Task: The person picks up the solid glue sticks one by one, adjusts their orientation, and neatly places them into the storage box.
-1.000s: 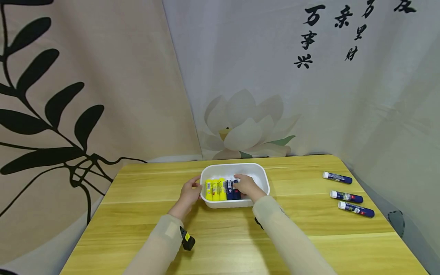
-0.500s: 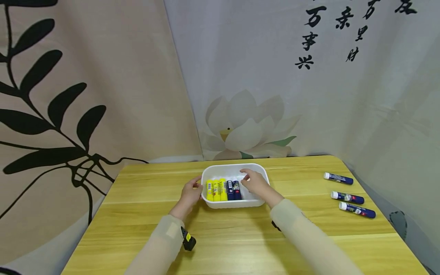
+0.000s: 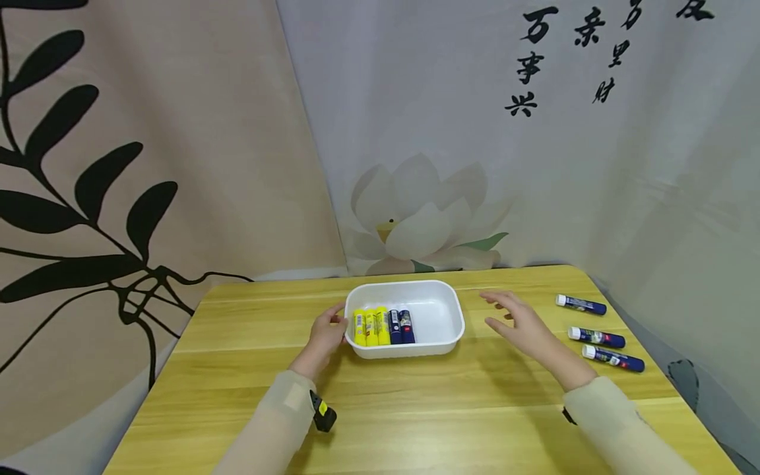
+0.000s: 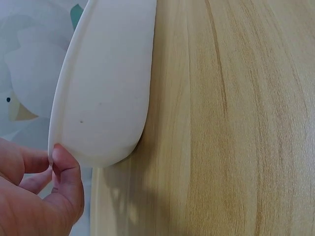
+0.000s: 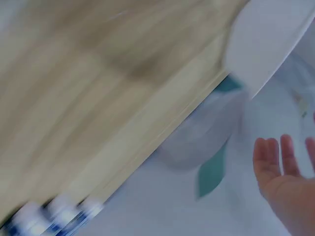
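Note:
A white plastic tray [image 3: 439, 350] stands on the table. Three yellow glue sticks [image 3: 371, 328] and two dark blue glue sticks [image 3: 400, 327] lie side by side in its left part. At the tray's left end, my left hand [image 3: 328, 332] pinches the rim between thumb and fingers, plainly seen in the left wrist view [image 4: 54, 191]. My right hand [image 3: 525, 330] is above the table between the tray and the loose glue sticks, fingers spread and holding nothing. Three blue glue sticks with white caps, one farther back [image 3: 580, 304], lie at the right.
The wooden table [image 3: 392, 415] ends at a printed cloth backdrop [image 3: 427, 132] behind it. Two of the loose sticks, a middle one [image 3: 596, 337] and a front one [image 3: 613, 358], lie close together near the right edge. The right wrist view is blurred.
My right hand has left the blue glue stick in the tray and moved out to the right over the table, fingers opening. My left hand has stayed at the tray's rim.

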Motion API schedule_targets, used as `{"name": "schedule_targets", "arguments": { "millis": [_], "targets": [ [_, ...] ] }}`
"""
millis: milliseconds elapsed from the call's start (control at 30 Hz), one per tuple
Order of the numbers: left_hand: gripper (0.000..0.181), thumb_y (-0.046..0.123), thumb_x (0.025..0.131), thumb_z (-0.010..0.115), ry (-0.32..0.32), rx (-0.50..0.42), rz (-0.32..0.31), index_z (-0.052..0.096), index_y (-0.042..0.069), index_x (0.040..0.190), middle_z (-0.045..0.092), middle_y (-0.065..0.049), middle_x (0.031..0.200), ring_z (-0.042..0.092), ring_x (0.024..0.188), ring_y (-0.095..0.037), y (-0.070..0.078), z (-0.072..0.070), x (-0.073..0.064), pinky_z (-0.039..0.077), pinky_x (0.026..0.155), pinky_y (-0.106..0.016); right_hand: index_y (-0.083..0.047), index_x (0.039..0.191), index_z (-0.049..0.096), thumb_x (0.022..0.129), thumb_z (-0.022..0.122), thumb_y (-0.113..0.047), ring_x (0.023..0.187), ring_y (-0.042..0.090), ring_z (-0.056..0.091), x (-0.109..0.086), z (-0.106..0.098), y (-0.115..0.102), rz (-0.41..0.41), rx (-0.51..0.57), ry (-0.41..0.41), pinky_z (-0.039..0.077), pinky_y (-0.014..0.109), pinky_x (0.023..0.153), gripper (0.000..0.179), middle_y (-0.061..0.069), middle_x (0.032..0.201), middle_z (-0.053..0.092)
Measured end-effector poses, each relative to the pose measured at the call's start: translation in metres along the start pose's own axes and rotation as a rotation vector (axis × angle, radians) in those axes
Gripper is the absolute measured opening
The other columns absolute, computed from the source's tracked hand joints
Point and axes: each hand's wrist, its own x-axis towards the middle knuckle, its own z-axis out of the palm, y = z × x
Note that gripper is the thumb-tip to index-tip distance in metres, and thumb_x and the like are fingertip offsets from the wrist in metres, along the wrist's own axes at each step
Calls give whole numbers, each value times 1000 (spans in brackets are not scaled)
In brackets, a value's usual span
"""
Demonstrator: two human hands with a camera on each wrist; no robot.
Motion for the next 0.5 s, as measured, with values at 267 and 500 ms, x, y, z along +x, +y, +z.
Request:
{"name": "schedule_targets", "arguments": {
  "millis": [267, 500],
  "targets": [
    [43, 4, 94, 50, -3, -23, 14, 48, 8, 138, 47, -13, 104, 48, 67, -13, -1, 1, 0, 50, 60, -27, -15, 137, 48, 83, 71, -7, 106, 43, 50, -57, -43, 63, -34, -259, 45, 48, 57, 75, 60, 20, 122, 50],
    [44, 5, 95, 50, 0, -24, -5, 48, 11, 138, 47, -11, 106, 49, 68, -12, -2, 0, 1, 50, 63, -28, -14, 136, 49, 78, 74, -10, 97, 39, 53, -97, -74, 110, 24, -412, -34, 47, 52, 70, 63, 17, 112, 54]
  ]
}}
